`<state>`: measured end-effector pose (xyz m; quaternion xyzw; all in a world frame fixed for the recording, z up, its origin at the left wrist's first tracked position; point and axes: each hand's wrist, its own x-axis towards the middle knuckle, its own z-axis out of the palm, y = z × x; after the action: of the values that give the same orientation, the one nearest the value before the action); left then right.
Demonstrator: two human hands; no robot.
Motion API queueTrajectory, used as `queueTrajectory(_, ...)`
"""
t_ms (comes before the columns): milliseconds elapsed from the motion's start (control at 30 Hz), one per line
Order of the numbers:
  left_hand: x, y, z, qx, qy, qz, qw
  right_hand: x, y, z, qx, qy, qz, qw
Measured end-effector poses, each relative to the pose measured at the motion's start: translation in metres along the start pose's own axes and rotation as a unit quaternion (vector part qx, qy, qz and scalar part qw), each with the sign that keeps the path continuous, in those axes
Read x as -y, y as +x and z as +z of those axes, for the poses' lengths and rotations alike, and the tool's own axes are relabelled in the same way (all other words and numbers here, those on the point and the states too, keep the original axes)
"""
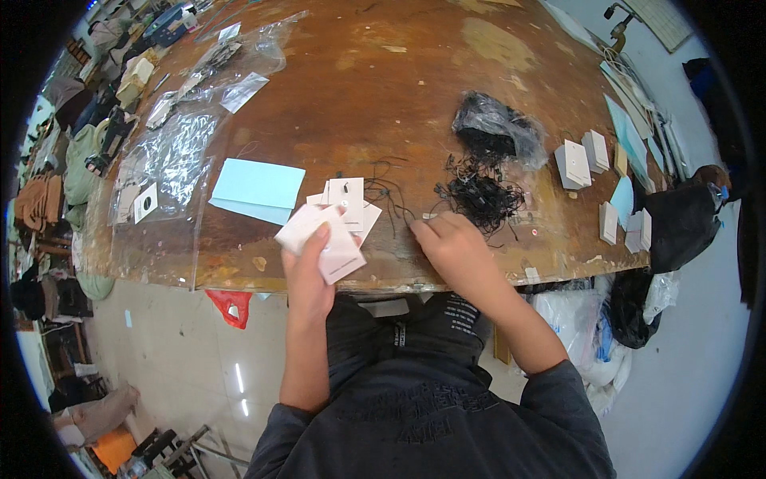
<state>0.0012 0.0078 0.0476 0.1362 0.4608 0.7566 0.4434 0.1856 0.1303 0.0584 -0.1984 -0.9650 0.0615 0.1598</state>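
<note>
Lying at the left of a worn brown wooden table (359, 96), clear plastic sheeting (171, 148) is spread near the edge, with a white rectangular tag (146, 203) bearing a dark oval seen upon it. Next, a folded sheet of light-blue paper (257, 185) is set down flat. Just beside its lower right, a fanned bunch of white rectangular cards (343, 257) is grasped by the left hand (308, 274), the thumb being pressed across the top card above the table edge. Behind the bunch, loose white cards (346, 191) are left overlapping on the wood. Thin black cords (387, 191) are strewn between these and the right hand (455, 249), whose fingers are bent together at a cord; whether it is gripped cannot be told. Beyond that hand, a tangled black heap of cords (483, 195) is touched by a clear plastic bag with black contents (499, 132). Farther right, white card stacks (573, 166) are grouped.
</note>
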Motion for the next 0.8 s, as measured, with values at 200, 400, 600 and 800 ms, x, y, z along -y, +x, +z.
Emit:
queueTrajectory(200, 0.006, 0.008, 0.011, -0.011, -0.02, -0.033, 0.999, -0.009, 0.002, -0.019, -0.085, 0.223, 0.127, 0.963)
queueTrajectory(400, 0.012, -0.006, 0.003, 0.004, -0.03, -0.048, 0.998, 0.007, 0.002, -0.018, -0.194, 0.538, 0.209, 0.793)
queueTrajectory(600, 0.024, -0.012, 0.011, -0.024, 0.041, 0.035, 0.998, 0.032, 0.018, 0.001, -0.154, 0.757, 0.224, 0.595)
queueTrajectory(800, 0.03, -0.018, 0.008, 0.008, -0.006, 0.025, 1.0, 0.048, 0.02, 0.01, -0.069, 0.761, 0.27, 0.586)
